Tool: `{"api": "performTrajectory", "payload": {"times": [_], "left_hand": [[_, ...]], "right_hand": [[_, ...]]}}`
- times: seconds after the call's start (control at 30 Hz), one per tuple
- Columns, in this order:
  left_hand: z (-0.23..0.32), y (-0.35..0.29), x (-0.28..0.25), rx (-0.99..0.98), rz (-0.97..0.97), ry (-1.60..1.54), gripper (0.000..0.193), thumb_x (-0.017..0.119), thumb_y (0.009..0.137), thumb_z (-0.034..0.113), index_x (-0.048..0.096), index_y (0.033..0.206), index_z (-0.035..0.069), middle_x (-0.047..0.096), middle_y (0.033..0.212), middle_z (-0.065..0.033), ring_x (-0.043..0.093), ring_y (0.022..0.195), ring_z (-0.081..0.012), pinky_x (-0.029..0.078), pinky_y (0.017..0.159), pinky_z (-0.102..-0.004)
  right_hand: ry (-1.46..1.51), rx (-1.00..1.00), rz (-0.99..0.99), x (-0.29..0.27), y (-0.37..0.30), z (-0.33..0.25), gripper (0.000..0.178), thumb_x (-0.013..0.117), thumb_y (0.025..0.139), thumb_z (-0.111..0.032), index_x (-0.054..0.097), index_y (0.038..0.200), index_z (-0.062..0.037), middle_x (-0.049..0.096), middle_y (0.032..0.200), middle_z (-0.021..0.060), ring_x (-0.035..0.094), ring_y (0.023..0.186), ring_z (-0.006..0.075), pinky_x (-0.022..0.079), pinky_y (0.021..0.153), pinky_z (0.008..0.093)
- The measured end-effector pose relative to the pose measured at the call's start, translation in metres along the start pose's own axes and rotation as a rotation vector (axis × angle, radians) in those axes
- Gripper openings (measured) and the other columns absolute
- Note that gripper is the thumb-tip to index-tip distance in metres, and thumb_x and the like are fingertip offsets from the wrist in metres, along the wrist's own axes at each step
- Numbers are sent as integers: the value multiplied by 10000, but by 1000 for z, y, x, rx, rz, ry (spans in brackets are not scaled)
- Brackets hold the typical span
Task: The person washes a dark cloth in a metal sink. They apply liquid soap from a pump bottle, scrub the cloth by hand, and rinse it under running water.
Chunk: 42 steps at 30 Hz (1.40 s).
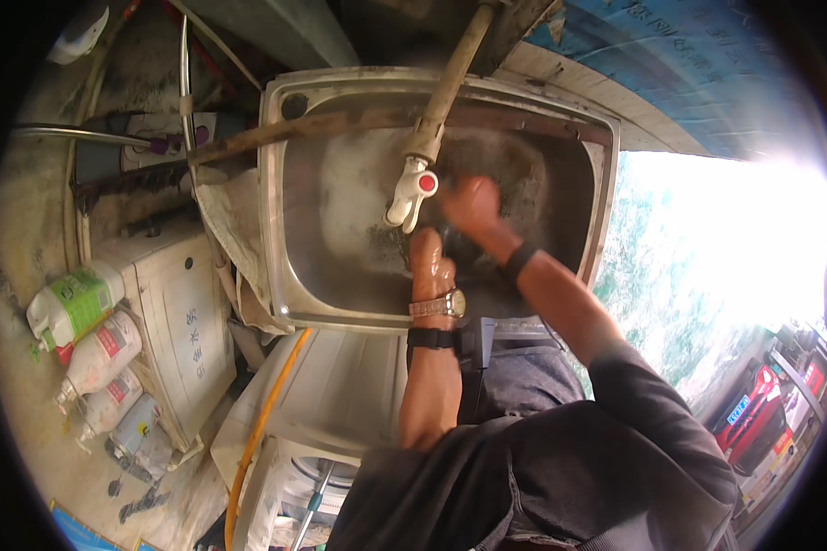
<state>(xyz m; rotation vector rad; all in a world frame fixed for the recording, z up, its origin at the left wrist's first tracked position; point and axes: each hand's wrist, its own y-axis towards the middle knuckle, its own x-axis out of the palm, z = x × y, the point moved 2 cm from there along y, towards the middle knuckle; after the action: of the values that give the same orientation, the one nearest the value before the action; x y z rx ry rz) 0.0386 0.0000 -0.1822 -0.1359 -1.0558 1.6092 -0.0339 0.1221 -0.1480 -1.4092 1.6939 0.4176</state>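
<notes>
A white plastic tap (404, 200) with a red round cap hangs over a worn metal sink (278, 211). My left hand (429, 262) is just below the tap's spout, wet and shiny, its fingers turned down out of sight. A metal-banded watch (438, 304) and a black strap circle my left wrist. To the right of the tap, my right hand (473, 207) is over the basin, blurred by motion, and its fingers look curled. A black band (521, 261) is on that wrist. Nothing shows clearly in either hand.
A thick pipe (446, 83) comes down to the tap, and a wooden bar (294, 135) crosses the basin. At left stand several bottles (101, 349) beside a pale cabinet (188, 321). An orange hose (262, 422) runs over a white machine (345, 376) below the sink.
</notes>
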Motion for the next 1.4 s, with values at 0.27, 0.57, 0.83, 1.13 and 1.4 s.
{"api": "performTrajectory", "payload": {"times": [0.27, 0.57, 0.83, 1.13, 1.4], "left_hand": [[42, 18, 16, -195, 164, -198, 380, 668, 824, 433, 534, 1046, 156, 544, 848, -64, 552, 691, -231, 461, 590, -352], [19, 16, 8, -243, 55, -215, 524, 574, 823, 577, 567, 1116, 143, 606, 982, -63, 571, 875, -238, 474, 751, -415], [1, 44, -37, 231, -77, 314, 433, 468, 951, 456, 589, 1097, 67, 597, 986, -28, 573, 846, -165, 488, 727, -335], [40, 1, 1, -114, 124, 78, 232, 673, 863, 351, 530, 879, 168, 369, 722, 65, 350, 545, -55, 259, 409, -249], [47, 7, 5, -43, 181, -27, 445, 616, 868, 409, 546, 1197, 118, 569, 1089, -29, 482, 808, -100, 416, 613, -325]], "right_hand": [[-440, 254, -155, -40, 33, 85, 735, 597, 829, -569, 405, 1387, -130, 462, 1311, 255, 432, 1228, 416, 382, 955, 551], [47, -165, -736, 29, -6, 29, 694, 664, 809, -391, 444, 1379, -60, 522, 1295, 265, 519, 1201, 338, 381, 1041, 372], [473, -168, -583, 6, -49, -15, 469, 682, 782, -330, 643, 1117, -4, 673, 962, 233, 652, 954, 333, 490, 838, 379], [-266, 88, -29, 7, 32, 43, 487, 543, 879, -522, 681, 843, -56, 636, 675, 211, 639, 678, 396, 519, 649, 466], [-531, 128, -9, -13, 26, 101, 617, 563, 864, -502, 473, 1314, -89, 523, 1260, 274, 581, 1071, 382, 497, 833, 487]]}}
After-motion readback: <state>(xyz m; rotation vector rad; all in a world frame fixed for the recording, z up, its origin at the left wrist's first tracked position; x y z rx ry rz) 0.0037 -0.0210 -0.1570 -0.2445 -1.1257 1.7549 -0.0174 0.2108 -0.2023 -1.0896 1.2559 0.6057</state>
